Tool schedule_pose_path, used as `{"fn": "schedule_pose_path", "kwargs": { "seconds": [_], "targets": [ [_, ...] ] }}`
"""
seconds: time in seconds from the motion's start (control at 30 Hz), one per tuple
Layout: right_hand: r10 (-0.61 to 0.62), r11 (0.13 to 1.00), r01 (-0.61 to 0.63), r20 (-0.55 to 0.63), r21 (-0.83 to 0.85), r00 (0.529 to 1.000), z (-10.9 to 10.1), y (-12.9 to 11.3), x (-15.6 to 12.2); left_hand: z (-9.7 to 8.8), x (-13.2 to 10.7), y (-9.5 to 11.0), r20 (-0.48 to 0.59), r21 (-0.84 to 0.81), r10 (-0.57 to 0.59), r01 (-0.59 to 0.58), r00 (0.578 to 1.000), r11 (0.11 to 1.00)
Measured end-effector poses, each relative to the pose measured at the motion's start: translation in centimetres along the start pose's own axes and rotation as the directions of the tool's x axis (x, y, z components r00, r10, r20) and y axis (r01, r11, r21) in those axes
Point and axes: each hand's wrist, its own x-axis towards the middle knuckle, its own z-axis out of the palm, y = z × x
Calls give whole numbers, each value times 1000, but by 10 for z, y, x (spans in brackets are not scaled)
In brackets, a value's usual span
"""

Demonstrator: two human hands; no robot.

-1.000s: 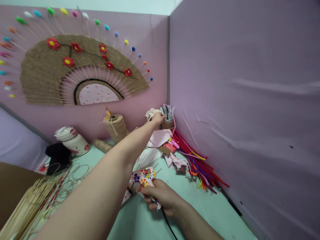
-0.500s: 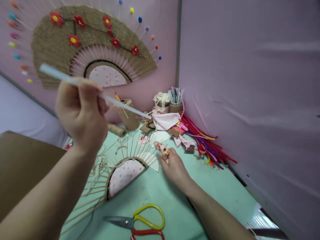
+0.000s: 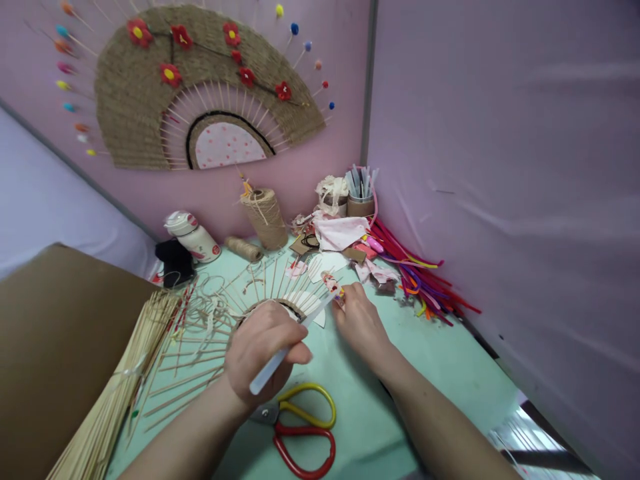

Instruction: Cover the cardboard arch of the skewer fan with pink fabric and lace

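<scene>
My left hand is closed around a long translucent glue stick. The stick's far end reaches the small, brightly patterned glue gun in my right hand; I cannot tell whether it is inserted. My right fingers wrap the gun and hide much of it. Below my left hand lies a fan frame of thin wooden sticks, its half-round centre mostly covered by the hand. Scissors with one yellow and one red handle rest nearby, their blades partly behind my left wrist.
A finished twine fan with red flowers hangs on the pink wall. Behind my hands stand a twine cone, a white bottle and a cup of glue sticks. Pipe cleaners lie right, bundled sticks left.
My left hand has come down and to the right, bringing the glue stick from high at the left to the glue gun. My right hand stays nearly in place. The view has shifted slightly.
</scene>
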Motion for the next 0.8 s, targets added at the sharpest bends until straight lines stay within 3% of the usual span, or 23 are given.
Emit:
{"fn": "schedule_pose_path", "kwargs": {
  "seconds": [0.1, 0.23, 0.43, 0.67, 0.8],
  "targets": [
    [-1, 1000, 1, -13, 13, 1000, -1, 3, 0, -1, 3, 2, 100, 5, 121, -122, 988, 992],
    [-2, 1000, 2, -23, -7, 1000, -1, 7, 0, -2, 3, 6, 182, 50, 196, -208, 964, 977],
    [-31, 997, 28, -43, -73, 999, -2, 8, -4, -2, 5, 12, 168, 113, 243, -264, 955, 958],
    [-47, 994, 43, -44, -98, 998, -4, 7, -7, -7, 16, 8, 114, 192, 194, -213, 974, 958],
    [-44, 995, 40, -35, -90, 998, -3, 8, -6, 3, 7, 16, 180, 129, 257, -281, 950, 951]
  ]
}}
